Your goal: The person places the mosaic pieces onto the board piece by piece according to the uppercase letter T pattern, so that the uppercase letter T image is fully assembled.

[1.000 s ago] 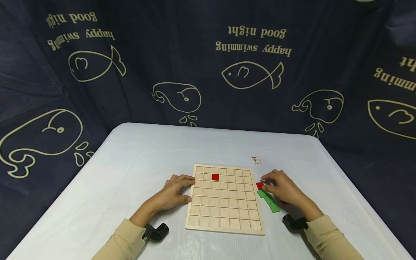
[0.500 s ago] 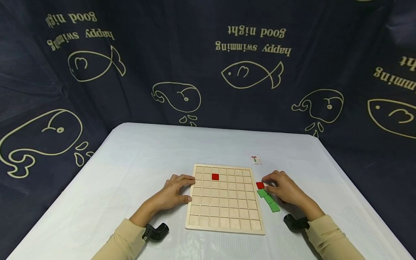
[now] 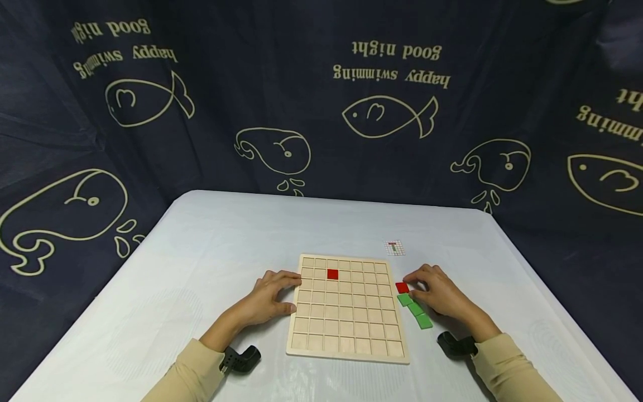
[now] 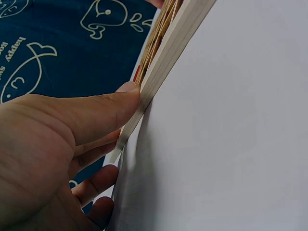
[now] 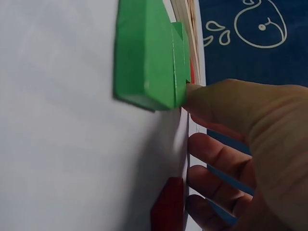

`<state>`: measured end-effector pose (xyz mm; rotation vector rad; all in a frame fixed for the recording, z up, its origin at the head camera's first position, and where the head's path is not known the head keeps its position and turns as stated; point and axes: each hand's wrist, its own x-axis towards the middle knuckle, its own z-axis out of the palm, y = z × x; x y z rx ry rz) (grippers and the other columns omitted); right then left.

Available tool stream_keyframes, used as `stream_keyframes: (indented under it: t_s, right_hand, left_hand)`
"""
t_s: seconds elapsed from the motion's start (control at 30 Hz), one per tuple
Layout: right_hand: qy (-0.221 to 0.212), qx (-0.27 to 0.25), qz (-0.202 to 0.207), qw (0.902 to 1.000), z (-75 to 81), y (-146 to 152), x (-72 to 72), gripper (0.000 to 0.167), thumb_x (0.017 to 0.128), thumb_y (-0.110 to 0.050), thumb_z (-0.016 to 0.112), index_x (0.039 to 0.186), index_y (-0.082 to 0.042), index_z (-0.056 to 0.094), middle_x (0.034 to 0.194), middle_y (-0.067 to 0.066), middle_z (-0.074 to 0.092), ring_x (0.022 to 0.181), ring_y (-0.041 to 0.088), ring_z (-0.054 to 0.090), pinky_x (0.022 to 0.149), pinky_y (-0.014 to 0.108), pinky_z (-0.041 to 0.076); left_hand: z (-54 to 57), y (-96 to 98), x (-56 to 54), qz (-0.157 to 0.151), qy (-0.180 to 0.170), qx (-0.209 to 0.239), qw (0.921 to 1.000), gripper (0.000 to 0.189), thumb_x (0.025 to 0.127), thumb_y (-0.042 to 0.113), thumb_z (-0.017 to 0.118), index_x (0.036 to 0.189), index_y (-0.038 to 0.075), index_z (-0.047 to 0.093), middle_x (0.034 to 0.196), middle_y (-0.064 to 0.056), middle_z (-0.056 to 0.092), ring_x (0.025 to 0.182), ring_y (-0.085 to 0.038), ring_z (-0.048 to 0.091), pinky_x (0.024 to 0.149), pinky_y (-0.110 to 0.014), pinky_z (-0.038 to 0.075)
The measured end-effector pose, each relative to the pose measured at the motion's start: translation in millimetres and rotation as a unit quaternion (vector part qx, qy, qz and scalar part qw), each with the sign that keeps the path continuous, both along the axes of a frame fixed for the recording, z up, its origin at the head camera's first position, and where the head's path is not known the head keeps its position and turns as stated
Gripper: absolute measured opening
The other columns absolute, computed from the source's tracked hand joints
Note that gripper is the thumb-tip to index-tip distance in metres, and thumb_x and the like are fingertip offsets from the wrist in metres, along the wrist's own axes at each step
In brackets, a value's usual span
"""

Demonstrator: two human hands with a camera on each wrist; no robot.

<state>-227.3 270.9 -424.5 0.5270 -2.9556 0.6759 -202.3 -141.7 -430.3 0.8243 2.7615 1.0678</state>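
A pale wooden grid board [image 3: 346, 312] lies on the table, with one red square tile [image 3: 332, 274] in a cell of its upper part. My left hand [image 3: 268, 296] rests at the board's left edge, thumb and fingers spread along it; the left wrist view has the thumb tip against the edge. To the right of the board, the thumb and index finger of my right hand [image 3: 439, 290] pinch another red tile [image 3: 402, 287]. Several green tiles [image 3: 416, 309] lie in a slanting row just below it. Another red piece [image 5: 168, 207] shows beneath my right hand in the right wrist view.
A small printed grid card [image 3: 394, 248] with a red and green T pattern lies beyond the board's upper right corner. The white-covered table [image 3: 251, 223] ends at a dark curtain [image 3: 281, 67] printed with fish and whales.
My right thumb and index finger have shifted very slightly at the red tile's edges. The left hand and the board stay as they were.
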Motion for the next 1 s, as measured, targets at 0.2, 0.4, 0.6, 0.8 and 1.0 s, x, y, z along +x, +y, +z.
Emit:
stream_keyframes:
  t_s: [0.2,0.4,0.6,0.8,1.0]
  right_hand:
    - [-0.003,0.006,0.001,1.0000,-0.1,0.5,-0.5,0.026,0.080,-0.014,0.072,0.106,-0.012,0.070,0.096,0.000,0.060,0.089,0.016,0.043,0.075,0.031,0.036]
    - [0.000,0.002,0.001,1.0000,-0.3,0.2,-1.0,0.026,0.079,-0.014,0.072,0.106,-0.012,0.071,0.096,0.001,0.059,0.088,0.017,0.044,0.075,0.031,0.034]
    - [-0.002,-0.004,-0.004,1.0000,-0.1,-0.7,-1.1,0.025,0.080,-0.015,0.073,0.105,-0.014,0.071,0.096,0.001,0.059,0.089,0.017,0.045,0.075,0.032,0.033]
    - [0.001,-0.005,0.000,1.0000,0.2,-0.7,-0.4,0.023,0.081,-0.016,0.073,0.104,-0.014,0.071,0.095,0.001,0.059,0.088,0.016,0.045,0.074,0.032,0.034]
    - [0.000,-0.005,-0.001,1.0000,-1.7,0.3,-1.3,0.022,0.081,-0.017,0.072,0.103,-0.013,0.071,0.095,0.001,0.059,0.089,0.017,0.045,0.075,0.032,0.034]
  left_hand:
    - [-0.1,-0.5,0.0,-0.001,0.002,0.001,1.0000,0.055,0.081,0.024,0.073,0.132,0.011,0.054,0.142,0.001,0.046,0.118,-0.019,0.038,0.094,-0.044,0.025]
    - [-0.6,-0.4,-0.6,0.000,0.004,0.000,1.0000,0.055,0.081,0.024,0.073,0.131,0.011,0.055,0.142,0.000,0.047,0.119,-0.020,0.038,0.093,-0.043,0.025]
    - [-1.5,-0.3,-1.1,0.001,0.005,-0.003,1.0000,0.056,0.080,0.024,0.073,0.131,0.011,0.055,0.142,0.000,0.047,0.118,-0.019,0.038,0.093,-0.044,0.025]
    - [-1.7,-0.5,-1.3,0.001,0.006,-0.002,1.0000,0.056,0.081,0.025,0.073,0.132,0.012,0.055,0.142,0.001,0.047,0.116,-0.018,0.038,0.093,-0.043,0.025]
    - [-1.8,-0.8,-1.0,0.000,0.007,-0.005,1.0000,0.056,0.081,0.027,0.073,0.132,0.013,0.054,0.143,0.002,0.046,0.116,-0.018,0.038,0.093,-0.043,0.025]
